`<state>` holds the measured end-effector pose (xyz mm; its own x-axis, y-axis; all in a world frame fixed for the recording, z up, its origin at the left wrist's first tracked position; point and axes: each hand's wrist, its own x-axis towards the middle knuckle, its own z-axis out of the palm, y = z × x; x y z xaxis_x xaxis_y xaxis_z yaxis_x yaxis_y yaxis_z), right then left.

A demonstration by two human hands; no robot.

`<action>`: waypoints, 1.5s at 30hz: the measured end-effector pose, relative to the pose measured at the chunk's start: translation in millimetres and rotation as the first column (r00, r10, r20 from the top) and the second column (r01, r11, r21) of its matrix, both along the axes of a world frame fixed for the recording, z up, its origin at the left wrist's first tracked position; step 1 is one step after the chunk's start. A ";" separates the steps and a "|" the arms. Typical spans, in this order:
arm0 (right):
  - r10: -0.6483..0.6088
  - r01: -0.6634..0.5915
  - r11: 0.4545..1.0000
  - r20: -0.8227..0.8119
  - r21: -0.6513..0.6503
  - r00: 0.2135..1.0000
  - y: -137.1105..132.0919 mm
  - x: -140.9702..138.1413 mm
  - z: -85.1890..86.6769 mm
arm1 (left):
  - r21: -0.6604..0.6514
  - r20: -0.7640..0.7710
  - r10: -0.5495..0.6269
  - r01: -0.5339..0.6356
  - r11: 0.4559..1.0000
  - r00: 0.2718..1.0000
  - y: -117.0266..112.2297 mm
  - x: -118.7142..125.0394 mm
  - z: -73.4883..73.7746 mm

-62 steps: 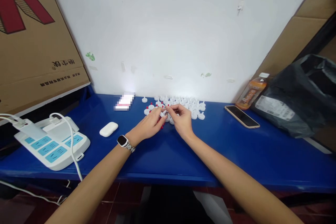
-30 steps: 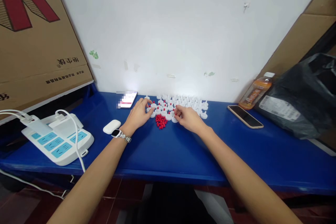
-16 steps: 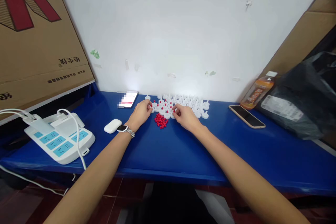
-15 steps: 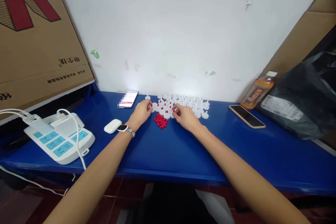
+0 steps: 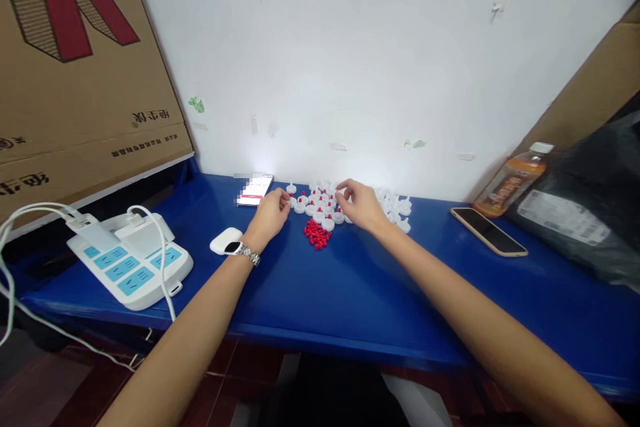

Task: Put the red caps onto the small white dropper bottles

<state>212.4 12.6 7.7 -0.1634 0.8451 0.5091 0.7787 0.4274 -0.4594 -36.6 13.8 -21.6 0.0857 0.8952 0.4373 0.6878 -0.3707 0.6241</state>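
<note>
On the glossy blue table (image 5: pixel 310 300), stemmed round white plastic discs (image 5: pixel 327 223) sit behind heaped small red caps (image 5: pixel 317 235). Our left hand (image 5: pixel 271 215) curls, hold unclear; our right hand (image 5: pixel 364 207) arches half open, no grip visible. We should pinch lightly, keeping neighbours upright.

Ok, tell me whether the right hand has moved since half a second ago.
Yes. Judged against the pale mark on the wall, the right hand has moved farther back, toward the wall.

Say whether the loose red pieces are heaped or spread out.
Heaped: the loose red pieces lie crowded together on the blue table, just nearer than the white discs.
</note>
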 end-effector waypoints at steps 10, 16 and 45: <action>0.113 -0.036 0.970 0.313 -0.241 0.943 95.0 -97.6 21.5 | -0.159 -0.016 0.042 -0.044 0.986 0.999 0.9 -10.0 -4.4; 0.097 -0.021 0.962 0.267 -0.273 0.959 107.5 -124.9 18.4 | -0.179 -0.034 0.025 -0.031 0.983 0.999 -0.4 -8.8 -3.6; 0.399 -0.380 0.914 0.143 -0.143 0.905 -71.4 -2.9 -17.1 | 0.057 -0.208 -0.294 0.311 0.949 0.933 -32.0 29.2 13.9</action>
<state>209.5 -58.9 -9.4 -0.5652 0.7448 0.3546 0.6288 0.6672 -0.3992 -7.4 -18.2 -7.7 0.4376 0.7727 0.4598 0.6390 -0.6270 0.4456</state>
